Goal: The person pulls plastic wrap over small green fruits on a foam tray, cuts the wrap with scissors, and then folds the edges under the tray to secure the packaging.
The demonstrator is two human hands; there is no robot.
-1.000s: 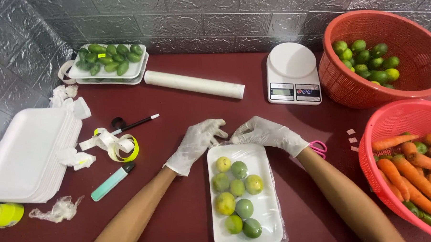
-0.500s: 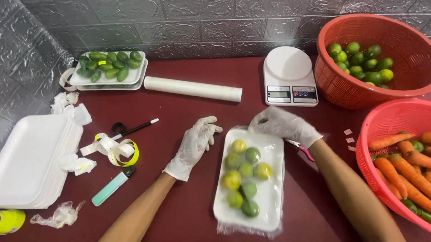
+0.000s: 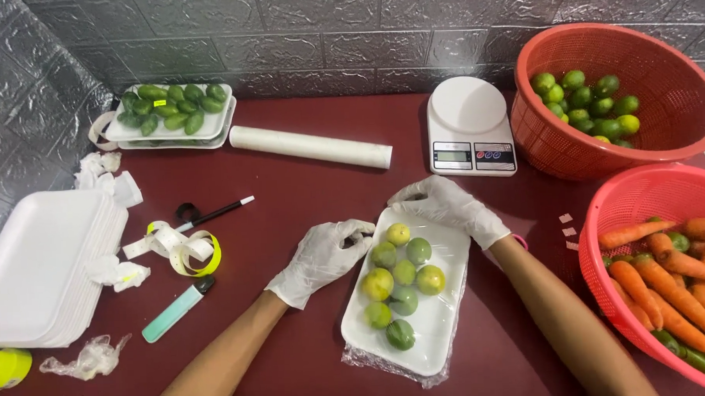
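At frame centre on the dark red counter (image 3: 306,223), both gloved hands grip the far end of a white foam tray of limes (image 3: 443,327): left hand (image 3: 323,257), right hand (image 3: 446,206), fingers clenched on its rim. Uneven pulling could tear the loose film or roll limes off.

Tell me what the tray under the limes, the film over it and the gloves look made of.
Tray: likely white foam, matte with thick rounded rim. Film: thin clear plastic, glossy, crinkled at the edge. Gloves on left hand and right hand: thin whitish, wrinkled, probably latex or vinyl.
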